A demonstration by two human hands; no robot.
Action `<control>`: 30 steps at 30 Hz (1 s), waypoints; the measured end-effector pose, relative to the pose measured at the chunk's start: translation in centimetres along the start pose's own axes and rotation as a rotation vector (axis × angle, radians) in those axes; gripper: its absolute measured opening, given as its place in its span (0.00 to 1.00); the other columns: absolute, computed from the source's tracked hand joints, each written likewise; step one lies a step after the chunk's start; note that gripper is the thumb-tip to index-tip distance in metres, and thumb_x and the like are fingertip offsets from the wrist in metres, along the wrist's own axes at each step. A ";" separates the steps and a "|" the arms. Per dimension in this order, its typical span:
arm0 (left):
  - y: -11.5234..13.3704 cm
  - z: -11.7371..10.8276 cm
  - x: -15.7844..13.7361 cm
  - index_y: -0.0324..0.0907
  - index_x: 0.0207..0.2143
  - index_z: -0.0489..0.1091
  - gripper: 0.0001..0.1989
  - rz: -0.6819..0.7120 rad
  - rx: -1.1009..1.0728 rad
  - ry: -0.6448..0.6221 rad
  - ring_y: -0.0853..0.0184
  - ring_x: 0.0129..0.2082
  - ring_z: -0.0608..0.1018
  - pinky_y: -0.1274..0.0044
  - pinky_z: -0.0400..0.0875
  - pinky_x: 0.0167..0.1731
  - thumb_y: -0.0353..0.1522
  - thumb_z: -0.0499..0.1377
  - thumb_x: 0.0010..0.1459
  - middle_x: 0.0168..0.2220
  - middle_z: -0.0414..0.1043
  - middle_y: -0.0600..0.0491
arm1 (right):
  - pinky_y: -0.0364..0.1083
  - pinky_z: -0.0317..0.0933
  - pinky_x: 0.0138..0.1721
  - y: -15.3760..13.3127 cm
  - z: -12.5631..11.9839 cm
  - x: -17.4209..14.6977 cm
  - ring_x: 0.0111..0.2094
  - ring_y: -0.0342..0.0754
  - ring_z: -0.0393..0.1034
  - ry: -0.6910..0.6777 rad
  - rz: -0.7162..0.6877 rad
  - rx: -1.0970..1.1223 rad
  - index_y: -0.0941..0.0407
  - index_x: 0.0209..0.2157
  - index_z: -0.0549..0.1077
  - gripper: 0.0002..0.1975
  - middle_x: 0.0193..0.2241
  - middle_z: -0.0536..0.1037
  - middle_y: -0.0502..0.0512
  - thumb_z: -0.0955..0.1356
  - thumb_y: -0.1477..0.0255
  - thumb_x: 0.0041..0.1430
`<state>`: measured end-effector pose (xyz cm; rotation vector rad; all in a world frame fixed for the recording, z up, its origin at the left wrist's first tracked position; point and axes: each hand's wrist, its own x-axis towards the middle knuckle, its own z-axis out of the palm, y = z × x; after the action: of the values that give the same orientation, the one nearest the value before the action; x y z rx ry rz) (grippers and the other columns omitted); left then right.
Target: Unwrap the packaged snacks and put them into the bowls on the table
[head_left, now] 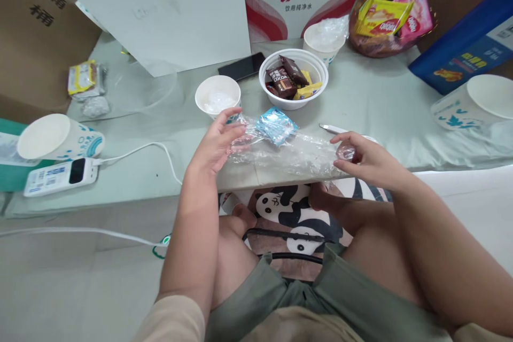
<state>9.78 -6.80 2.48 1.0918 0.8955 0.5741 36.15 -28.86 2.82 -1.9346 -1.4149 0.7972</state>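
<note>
Our left hand (218, 141) reaches forward to the left end of a strip of clear film (308, 155), palm turned right, fingers curved and loosely spread. Our right hand (366, 157) comes in at the film's right end, thumb nearer us and fingers bent, with film in the gap; we cannot tell how firmly it grips. The film lies between our hands at the table's near edge, with 1 blue packet (276, 125) at its far side.

From left to right, we count 1 power bank (60, 177) on the near left, 1 dark phone (242, 65) farther back, 1 white bowl (267, 91) holding brown and yellow packets, 1 slim pale tool (332, 128) just beyond our right hand, and 1 snack basket (374, 48) on the far right. Paper cups (72, 139) number 4: 1 left, 1 near the phone, 1 behind the bowl, 1 right.
</note>
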 end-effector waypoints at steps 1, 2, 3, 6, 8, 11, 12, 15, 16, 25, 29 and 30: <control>-0.2 0.0 0.0 0.47 0.49 0.73 0.27 -0.012 0.039 -0.014 0.65 0.34 0.81 0.76 0.78 0.30 0.30 0.72 0.43 0.41 0.77 0.51 | 0.46 0.59 0.24 0.1 -0.2 -0.1 0.21 0.45 0.64 -0.018 0.011 0.000 0.52 0.52 0.72 0.23 0.23 0.71 0.46 0.70 0.58 0.57; -0.3 0.1 -0.1 0.46 0.48 0.74 0.27 -0.016 0.076 -0.032 0.65 0.34 0.82 0.78 0.77 0.29 0.27 0.72 0.42 0.41 0.78 0.50 | 0.47 0.61 0.27 0.2 -0.4 -0.1 0.23 0.47 0.66 -0.001 0.035 -0.003 0.52 0.53 0.73 0.23 0.25 0.73 0.48 0.68 0.56 0.59; -0.4 0.1 -0.1 0.45 0.46 0.75 0.26 -0.012 0.106 -0.054 0.65 0.35 0.82 0.80 0.75 0.28 0.26 0.72 0.41 0.42 0.78 0.49 | 0.49 0.63 0.29 0.2 -0.5 -0.1 0.26 0.49 0.69 0.056 0.070 -0.010 0.51 0.52 0.75 0.22 0.26 0.75 0.50 0.66 0.55 0.62; -0.2 0.3 -0.6 0.43 0.42 0.77 0.21 0.010 0.142 -0.162 0.62 0.41 0.84 0.83 0.72 0.25 0.24 0.69 0.42 0.50 0.78 0.47 | 0.53 0.67 0.37 0.3 -0.4 0.2 0.34 0.53 0.73 0.368 0.145 0.011 0.51 0.41 0.78 0.15 0.31 0.79 0.55 0.66 0.56 0.63; 0.3 0.5 -1.1 0.42 0.42 0.78 0.21 0.021 0.139 -0.265 0.58 0.44 0.84 0.83 0.71 0.24 0.24 0.68 0.41 0.53 0.76 0.47 | 0.54 0.69 0.41 0.0 0.1 0.6 0.37 0.54 0.75 0.447 0.086 0.147 0.50 0.39 0.77 0.13 0.33 0.80 0.55 0.70 0.57 0.59; 1.0 0.6 -1.8 0.43 0.44 0.79 0.23 0.056 0.142 -0.437 0.58 0.42 0.85 0.83 0.70 0.22 0.23 0.67 0.42 0.56 0.76 0.45 | 0.56 0.70 0.52 -1.2 1.5 1.3 0.47 0.56 0.77 0.316 -0.079 0.483 0.49 0.45 0.76 0.19 0.41 0.82 0.56 0.72 0.52 0.58; 1.2 0.6 -2.0 0.43 0.45 0.79 0.24 0.070 0.140 -0.495 0.59 0.41 0.85 0.83 0.70 0.21 0.23 0.67 0.43 0.57 0.76 0.45 | 0.57 0.69 0.56 -1.7 2.0 1.6 0.51 0.56 0.76 0.262 -0.121 0.589 0.48 0.48 0.75 0.22 0.45 0.82 0.56 0.71 0.49 0.58; 1.8 0.5 -2.7 0.44 0.47 0.79 0.24 0.105 0.114 -0.654 0.60 0.39 0.85 0.84 0.71 0.20 0.24 0.67 0.45 0.59 0.75 0.45 | 0.57 0.63 0.64 -3.4 3.0 2.1 0.61 0.55 0.70 0.057 -0.181 0.787 0.45 0.53 0.73 0.30 0.54 0.79 0.55 0.71 0.44 0.55; 1.9 0.5 -2.9 0.44 0.48 0.79 0.24 0.109 0.116 -0.699 0.60 0.39 0.85 0.84 0.71 0.21 0.24 0.67 0.46 0.59 0.75 0.45 | 0.56 0.63 0.65 -4.0 3.3 2.2 0.63 0.55 0.69 -0.036 -0.182 0.794 0.46 0.55 0.73 0.32 0.57 0.77 0.55 0.74 0.45 0.52; 2.2 -0.9 -3.1 0.51 0.51 0.76 0.30 0.356 0.105 -0.312 0.63 0.43 0.81 0.75 0.78 0.38 0.22 0.68 0.45 0.54 0.76 0.51 | 0.40 0.58 0.17 -6.9 5.9 2.2 0.16 0.39 0.65 -0.522 0.185 0.452 0.55 0.34 0.76 0.09 0.19 0.77 0.47 0.70 0.64 0.58; 0.9 0.1 -2.2 0.48 0.51 0.72 0.28 0.343 -0.180 -0.090 0.59 0.51 0.80 0.72 0.77 0.45 0.36 0.72 0.46 0.53 0.74 0.49 | 0.41 0.60 0.19 -6.1 5.8 1.9 0.17 0.41 0.67 -0.228 0.182 0.655 0.54 0.35 0.75 0.12 0.20 0.77 0.47 0.73 0.61 0.55; 0.4 0.6 -2.1 0.47 0.51 0.71 0.29 0.289 -0.231 -0.095 0.57 0.54 0.78 0.71 0.77 0.47 0.41 0.72 0.47 0.54 0.74 0.48 | 0.42 0.62 0.20 -5.9 5.7 1.9 0.18 0.41 0.68 -0.147 0.167 0.708 0.54 0.36 0.74 0.14 0.21 0.77 0.47 0.73 0.59 0.55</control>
<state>9.20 -8.56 3.61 1.0342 0.5752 0.8359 28.76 -24.88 3.44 -1.4624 -0.8714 1.3276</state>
